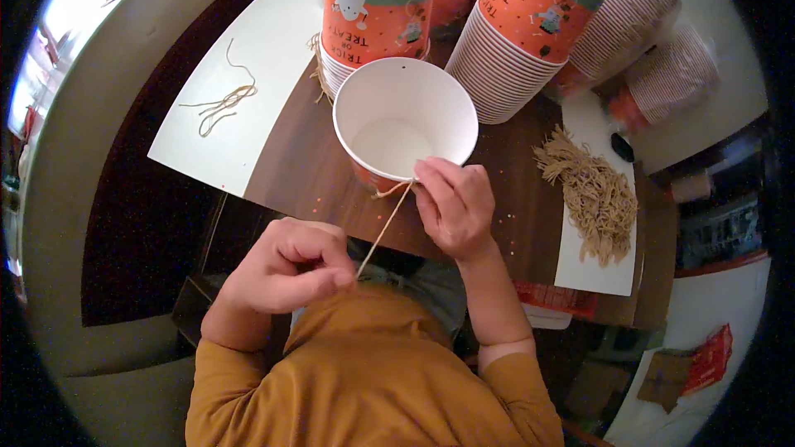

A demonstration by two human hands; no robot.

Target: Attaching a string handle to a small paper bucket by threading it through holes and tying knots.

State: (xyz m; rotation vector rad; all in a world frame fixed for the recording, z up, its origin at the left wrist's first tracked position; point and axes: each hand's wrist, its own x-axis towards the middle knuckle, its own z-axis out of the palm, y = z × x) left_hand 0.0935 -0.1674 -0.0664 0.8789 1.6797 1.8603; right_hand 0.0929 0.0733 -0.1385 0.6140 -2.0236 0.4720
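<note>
A paper bucket, white inside and orange outside, stands with its mouth up near the table's front edge. One small hole shows in its far wall. A tan string runs from the bucket's near rim down to my left hand, which pinches it, drawn straight. My right hand grips the near right part of the rim, thumb outside and fingers curled over it, right where the string meets the bucket. A short loose piece of the string hangs beside the rim there.
Behind stand stacks of nested buckets, one at the back middle and one leaning right. Bagged stacks lie farther right. A heap of cut strings lies at the right; a few strings lie on the white panel at left.
</note>
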